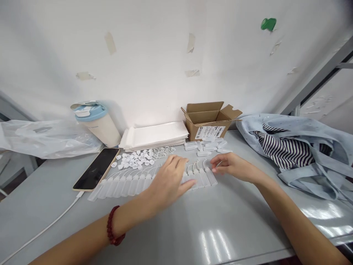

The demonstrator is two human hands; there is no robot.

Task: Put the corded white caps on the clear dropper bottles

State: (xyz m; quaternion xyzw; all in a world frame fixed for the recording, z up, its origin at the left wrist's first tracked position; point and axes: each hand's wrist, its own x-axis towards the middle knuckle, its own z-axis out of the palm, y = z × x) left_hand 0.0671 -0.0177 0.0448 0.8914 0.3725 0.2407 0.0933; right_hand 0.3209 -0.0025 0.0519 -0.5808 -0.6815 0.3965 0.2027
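A row of clear, frosted plastic tubes [121, 187] with thin white loops at their tops lies across the grey table. My left hand [169, 182] is over the middle of this row, palm down, covering part of it; its thumb is stretched away from the bent fingers and no held thing shows. At the row's right end, my right hand [233, 166] is beside the last tube [211, 176], fingers loosely curled with thumb and forefinger slightly apart. Behind the row are a pile of small white caps [135, 159], loose white loops [164, 151] and several loose clear tubes [204, 146].
A phone [96, 169] with a white cable lies left. Behind stand a blue-lidded cup [100, 125], a stack of white envelopes [157, 136] and an open cardboard box [211, 123] against the wall. A plastic bag [52, 140] is far left, a light blue cloth bag [303, 147] right.
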